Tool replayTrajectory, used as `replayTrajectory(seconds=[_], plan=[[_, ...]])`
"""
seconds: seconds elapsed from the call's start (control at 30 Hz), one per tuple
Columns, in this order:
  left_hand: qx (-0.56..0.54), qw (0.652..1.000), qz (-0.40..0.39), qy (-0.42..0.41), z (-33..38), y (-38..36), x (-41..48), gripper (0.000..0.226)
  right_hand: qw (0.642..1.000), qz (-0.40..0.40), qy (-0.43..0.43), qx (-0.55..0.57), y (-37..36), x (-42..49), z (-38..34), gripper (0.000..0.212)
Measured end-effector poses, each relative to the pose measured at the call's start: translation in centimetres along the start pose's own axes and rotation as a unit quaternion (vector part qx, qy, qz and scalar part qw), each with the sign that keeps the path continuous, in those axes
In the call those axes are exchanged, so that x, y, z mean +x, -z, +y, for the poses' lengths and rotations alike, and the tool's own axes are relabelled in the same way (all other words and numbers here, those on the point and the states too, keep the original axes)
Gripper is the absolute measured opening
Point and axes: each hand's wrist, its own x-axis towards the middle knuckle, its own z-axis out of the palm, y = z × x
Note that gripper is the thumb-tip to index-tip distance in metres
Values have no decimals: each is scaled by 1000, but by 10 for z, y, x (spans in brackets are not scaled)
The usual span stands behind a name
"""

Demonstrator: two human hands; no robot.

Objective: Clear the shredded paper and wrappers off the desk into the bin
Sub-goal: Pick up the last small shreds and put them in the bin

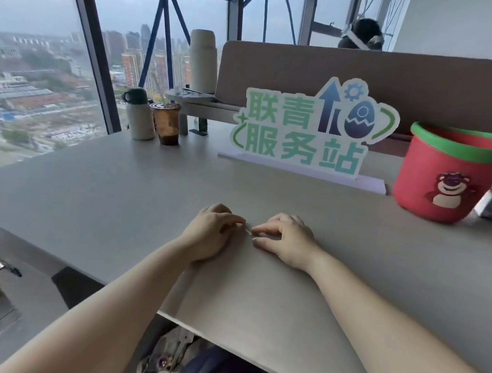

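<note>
Nearest, two bare forearms reaching forward over the near edge of the desk (116, 197), wrists low. Left hand (209, 232) and right hand (287, 241) resting heel-down on the desk, just beside each other, knuckles raised, fingers curled inward so that the fingertips (257, 228) of both nearly meet. Between those tips a tiny pale scrap (248, 231), flat on the desk near its middle; too small to tell whether shred or wrapper. Cannot tell whether either hand already pinches it or merely touches it; neither hand plainly clenched, neither plainly released. Judged almost weightless, limp and thin, so hard to get under: apt to slide ahead of a pushing finger, cling to skin or drift on any draught. Best taken at one raised edge between thumb and forefinger tips, or nudged by one hand against the other as a stop, then lifted with a light pinch. Further off, well apart to the right, the red bin (422, 174) with green rim, upright, mouth open; probably light, so better dropped into from above than knocked. Left of the bin a standing sign (305, 131); further left a cup (166, 123) touching or just beside a flask (138, 117). Behind all, a divider (401, 81) and a window (41, 43).
</note>
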Motion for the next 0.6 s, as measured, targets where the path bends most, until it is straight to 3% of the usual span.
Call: replayTrajectory(seconds=[0.17, 0.4, 0.6], plan=[[0, 1000, 14, -9, 1, -4, 0, 27, 1000, 8, 5, -4, -2, 1, -3, 27], [-37, 999, 28, 23, 6, -5, 5, 16, 994, 69, -69, 39, -12, 10, -17, 15], [-63, 996, 50, 30, 5, -5, 5, 12, 995, 76, -60, 10, -15, 13, -17, 13]])
